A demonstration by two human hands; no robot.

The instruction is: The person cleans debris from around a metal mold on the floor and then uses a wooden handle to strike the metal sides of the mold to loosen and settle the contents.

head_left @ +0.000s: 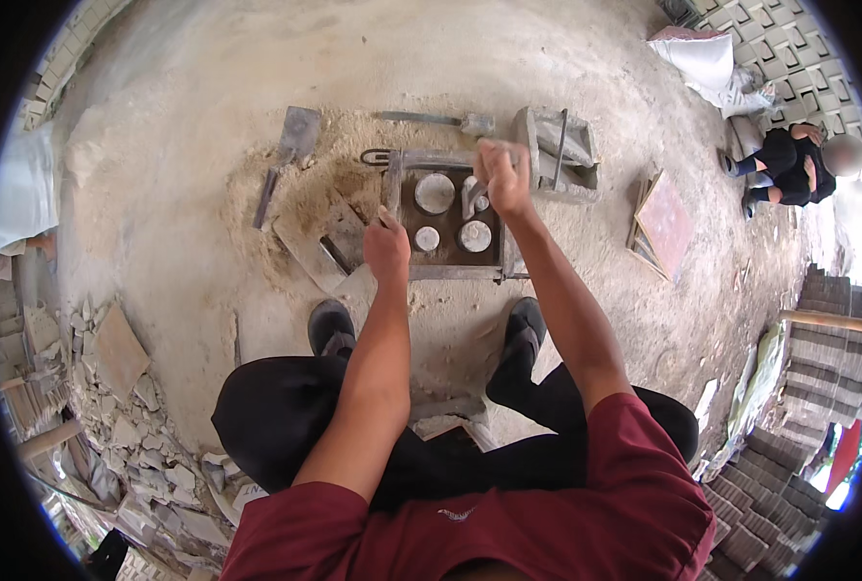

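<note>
A rectangular wooden frame (455, 273) lies on the floor before my feet, with a metal loop at its far left corner. Inside it, on a dark base, are several round whitish pieces, the largest disc (435, 194) at the far left. My left hand (386, 242) is closed at the frame's left rail, its thumb along the top. Over the frame's far right part, my right hand (503, 176) makes a fist, slightly blurred. A grey, handle-like piece (469, 198) stands just below that fist; whether the fist holds it is unclear.
Left of the frame are a flat-bladed trowel (300, 134) and a dusty board (305, 254). Beyond it lies a brush (476, 124). A grey trough (568, 184) stands at the right, with stacked tiles (661, 225) farther right. Another person (794, 160) sits at the far right.
</note>
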